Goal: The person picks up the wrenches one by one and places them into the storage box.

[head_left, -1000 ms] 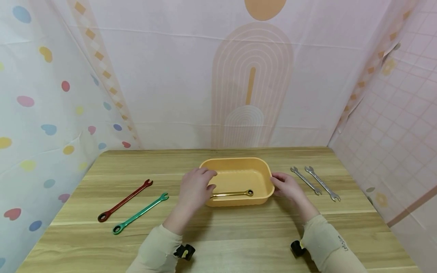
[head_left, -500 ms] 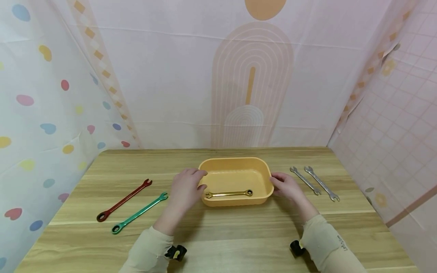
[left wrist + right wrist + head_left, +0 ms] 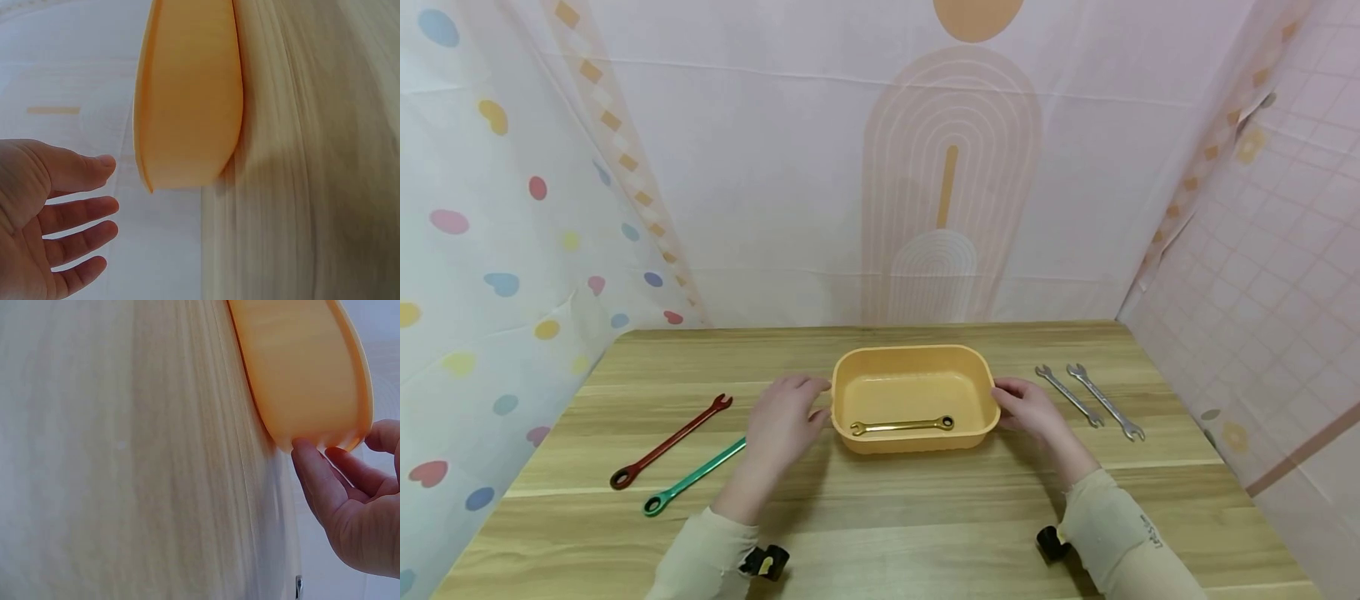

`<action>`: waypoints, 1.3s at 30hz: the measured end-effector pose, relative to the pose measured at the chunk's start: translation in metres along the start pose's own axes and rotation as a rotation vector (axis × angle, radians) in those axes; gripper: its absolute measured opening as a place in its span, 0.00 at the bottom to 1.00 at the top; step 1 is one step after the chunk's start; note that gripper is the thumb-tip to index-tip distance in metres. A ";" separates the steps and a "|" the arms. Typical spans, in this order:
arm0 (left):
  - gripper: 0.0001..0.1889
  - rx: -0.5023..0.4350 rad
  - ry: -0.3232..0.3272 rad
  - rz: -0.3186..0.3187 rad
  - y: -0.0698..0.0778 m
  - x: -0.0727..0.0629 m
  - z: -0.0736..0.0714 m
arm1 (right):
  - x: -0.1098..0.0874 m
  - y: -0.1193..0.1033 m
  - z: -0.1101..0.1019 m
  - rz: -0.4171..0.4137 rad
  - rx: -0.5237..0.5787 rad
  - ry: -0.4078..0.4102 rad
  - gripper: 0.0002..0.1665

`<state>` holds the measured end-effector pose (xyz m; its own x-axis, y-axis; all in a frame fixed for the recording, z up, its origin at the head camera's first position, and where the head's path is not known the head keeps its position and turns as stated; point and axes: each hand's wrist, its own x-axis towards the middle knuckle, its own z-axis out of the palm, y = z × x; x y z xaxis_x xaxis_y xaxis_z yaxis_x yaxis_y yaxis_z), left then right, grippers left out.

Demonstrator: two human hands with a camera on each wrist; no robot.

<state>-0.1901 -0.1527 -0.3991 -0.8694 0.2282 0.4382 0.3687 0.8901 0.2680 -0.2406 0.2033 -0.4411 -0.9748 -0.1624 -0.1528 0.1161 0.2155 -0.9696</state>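
A yellow plastic basin (image 3: 914, 446) sits mid-table, with a gold combination wrench (image 3: 904, 426) lying inside along its near wall. My left hand (image 3: 784, 425) is beside the basin's left end, fingers spread and loosely bent, holding nothing. A gap shows between those fingers and the basin (image 3: 190, 94) in the left wrist view. At the basin's right end my right hand (image 3: 1030, 408) grips the edge. In the right wrist view, its thumb is at the rim while the fingers (image 3: 319, 478) press the outer wall.
Left on the wooden table (image 3: 925, 533) lie a red wrench (image 3: 672, 442) and a green wrench (image 3: 696, 477), the latter partly hidden by my left hand. Two silver open-end wrenches (image 3: 1070, 396) lie at the right. Patterned cloth (image 3: 775, 183) hangs behind and at both sides.
My left hand has drawn back leftward from over the basin's left side, uncovering the gold wrench's open end. It now covers the green wrench's far end. My right hand stays at the basin.
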 end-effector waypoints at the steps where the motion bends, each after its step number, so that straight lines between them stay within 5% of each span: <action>1: 0.17 0.002 -0.002 -0.003 -0.001 -0.001 -0.001 | 0.000 0.000 0.000 -0.003 0.004 -0.003 0.26; 24: 0.17 0.047 -0.020 -0.057 -0.031 -0.016 -0.009 | 0.001 -0.001 0.000 0.004 0.022 -0.008 0.26; 39: 0.17 0.078 -0.133 -0.165 -0.058 -0.030 -0.030 | -0.001 -0.001 0.000 -0.005 0.040 -0.006 0.27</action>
<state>-0.1754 -0.2229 -0.4017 -0.9536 0.1224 0.2752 0.1957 0.9463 0.2575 -0.2397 0.2036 -0.4403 -0.9743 -0.1687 -0.1494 0.1194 0.1758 -0.9772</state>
